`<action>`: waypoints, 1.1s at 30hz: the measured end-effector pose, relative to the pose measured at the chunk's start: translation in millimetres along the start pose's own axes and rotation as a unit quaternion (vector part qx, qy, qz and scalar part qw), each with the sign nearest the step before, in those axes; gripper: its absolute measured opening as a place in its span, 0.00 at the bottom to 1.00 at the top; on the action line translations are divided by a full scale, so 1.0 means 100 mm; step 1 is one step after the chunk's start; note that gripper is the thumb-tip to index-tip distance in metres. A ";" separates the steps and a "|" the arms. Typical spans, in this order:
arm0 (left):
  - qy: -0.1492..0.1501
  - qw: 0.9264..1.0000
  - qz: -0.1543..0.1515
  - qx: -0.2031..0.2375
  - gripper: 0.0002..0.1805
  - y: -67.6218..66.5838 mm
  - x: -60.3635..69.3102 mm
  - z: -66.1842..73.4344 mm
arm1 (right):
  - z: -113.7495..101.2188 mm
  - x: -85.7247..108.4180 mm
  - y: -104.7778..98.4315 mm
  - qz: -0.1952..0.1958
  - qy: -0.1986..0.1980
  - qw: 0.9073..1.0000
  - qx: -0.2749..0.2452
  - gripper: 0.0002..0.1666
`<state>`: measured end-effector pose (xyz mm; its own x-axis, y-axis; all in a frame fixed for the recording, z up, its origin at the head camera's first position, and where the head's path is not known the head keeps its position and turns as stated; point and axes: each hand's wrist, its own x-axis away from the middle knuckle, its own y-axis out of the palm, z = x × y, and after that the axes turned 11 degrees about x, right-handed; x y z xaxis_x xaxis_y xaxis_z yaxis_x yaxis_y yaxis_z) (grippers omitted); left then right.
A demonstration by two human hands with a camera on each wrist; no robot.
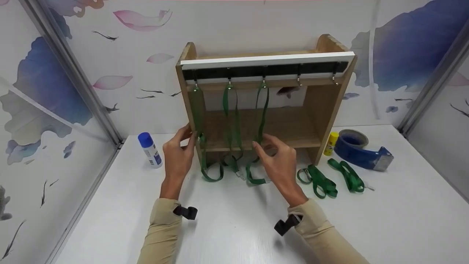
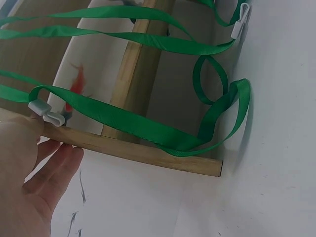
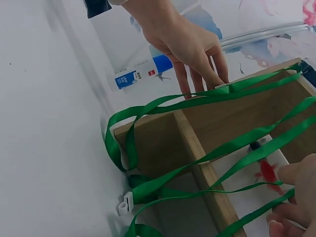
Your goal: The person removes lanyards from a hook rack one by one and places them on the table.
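Observation:
Green lanyards hang from metal hooks under a wooden rack (image 1: 285, 124); the leftmost lanyard (image 1: 198, 110), a middle one (image 1: 237, 128) and a third lanyard (image 1: 262, 117) trail onto the table. My left hand (image 1: 177, 156) grips the rack's left side panel, fingers along its outer face. The left wrist view shows that hand (image 2: 34, 177) with its thumb beside a white clip (image 2: 47, 112) on the leftmost lanyard. My right hand (image 1: 280, 165) pinches the third lanyard between thumb and fingers; in the right wrist view, strands run to this hand (image 3: 296, 197).
Two bundled green lanyards (image 1: 320, 181) (image 1: 351, 178) lie right of the rack. Behind them are a yellow glue stick (image 1: 331, 143) and a blue tape dispenser (image 1: 361, 154). A blue-capped glue stick (image 1: 151, 151) stands at the left. Two rightmost hooks (image 1: 299, 79) hold no lanyard.

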<state>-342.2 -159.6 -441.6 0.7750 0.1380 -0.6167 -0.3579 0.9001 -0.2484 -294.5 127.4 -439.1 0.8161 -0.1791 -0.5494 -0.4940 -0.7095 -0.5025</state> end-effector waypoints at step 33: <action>-0.003 1.000 -0.005 0.003 0.22 0.00 0.00 0.00 | -0.29 -0.19 -0.73 0.125 -0.207 0.966 -0.089 0.16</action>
<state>-342.3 -159.8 -440.9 0.7814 0.1315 -0.6100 -0.3470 0.9040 -0.2497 -264.8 163.4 -372.9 0.4706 -0.0983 -0.8769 -0.5704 -0.7921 -0.2173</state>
